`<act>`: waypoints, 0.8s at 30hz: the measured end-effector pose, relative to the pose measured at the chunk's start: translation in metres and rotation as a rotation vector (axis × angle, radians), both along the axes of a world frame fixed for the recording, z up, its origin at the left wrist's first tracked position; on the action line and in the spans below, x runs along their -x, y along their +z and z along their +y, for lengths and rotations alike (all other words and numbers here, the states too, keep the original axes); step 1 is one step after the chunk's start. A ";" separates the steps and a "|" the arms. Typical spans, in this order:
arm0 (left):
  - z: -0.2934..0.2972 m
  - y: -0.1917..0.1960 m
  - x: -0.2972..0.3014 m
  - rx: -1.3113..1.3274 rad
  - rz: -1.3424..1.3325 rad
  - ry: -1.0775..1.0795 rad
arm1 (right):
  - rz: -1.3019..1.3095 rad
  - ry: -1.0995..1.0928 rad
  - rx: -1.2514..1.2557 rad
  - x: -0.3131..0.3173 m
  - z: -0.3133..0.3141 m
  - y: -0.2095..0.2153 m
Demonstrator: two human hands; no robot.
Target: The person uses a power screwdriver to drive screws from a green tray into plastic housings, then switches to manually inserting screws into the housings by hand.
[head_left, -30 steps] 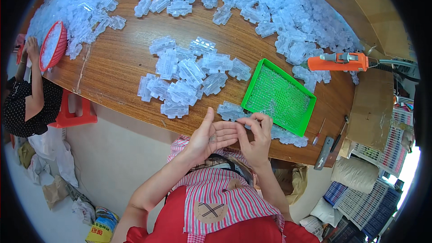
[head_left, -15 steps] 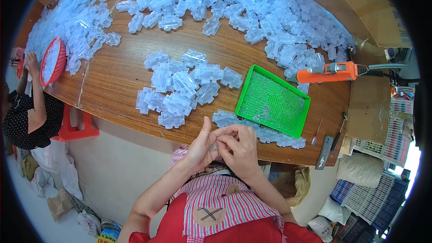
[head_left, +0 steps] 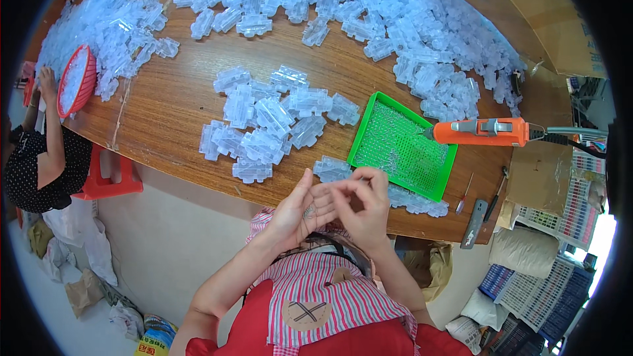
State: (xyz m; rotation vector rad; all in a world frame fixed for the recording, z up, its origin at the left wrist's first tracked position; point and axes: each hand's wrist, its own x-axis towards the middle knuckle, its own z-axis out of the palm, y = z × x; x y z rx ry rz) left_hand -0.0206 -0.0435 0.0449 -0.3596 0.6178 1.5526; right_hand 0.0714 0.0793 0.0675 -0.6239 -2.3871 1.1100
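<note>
My left hand [head_left: 290,216] is turned palm up over my lap at the table's front edge, fingers stretched and slightly cupped. Small silvery screws [head_left: 308,212] lie in its palm. Just right of it, my right hand [head_left: 370,214] is bent, thumb and index finger pinched together; whatever they hold is too small to make out. Beyond my right hand stands a green mesh tray [head_left: 362,129] holding many small silvery screws. Clear plastic parts [head_left: 271,115] are heaped ahead of my hands, and more clear parts [head_left: 331,169] line the tray's near side.
An orange electric screwdriver [head_left: 481,133] hangs by its cable, tip over the tray's right rim. A thin screwdriver [head_left: 465,192] and a grey flat piece [head_left: 473,224] lie at right. Clear parts [head_left: 422,39] bank up at the back. A person [head_left: 49,158] works beside a red basket [head_left: 78,82].
My right hand has drawn slightly right, away from my left palm, uncovering more of its fingers. The orange screwdriver has swung so that its tip reaches over the tray's edge.
</note>
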 end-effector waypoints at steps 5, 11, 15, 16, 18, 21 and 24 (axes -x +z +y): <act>-0.013 -0.001 0.005 0.126 0.036 0.026 | -0.048 0.097 -0.178 0.018 0.018 -0.022; -0.031 -0.004 0.011 0.116 0.015 0.083 | -0.095 0.171 -0.213 0.025 0.017 -0.025; -0.036 -0.005 0.013 0.120 -0.006 0.113 | -0.102 0.188 -0.278 0.029 0.015 -0.021; -0.037 -0.006 0.013 0.121 -0.007 0.115 | -0.111 0.192 -0.307 0.029 0.014 -0.021; -0.038 -0.007 0.014 0.116 -0.019 0.128 | -0.105 0.204 -0.327 0.030 0.013 -0.020; -0.038 -0.003 0.019 0.122 -0.007 0.113 | -0.101 0.199 -0.368 0.028 0.014 -0.017; -0.036 0.000 0.019 0.098 0.020 0.118 | -0.118 0.115 -0.379 0.018 0.013 -0.006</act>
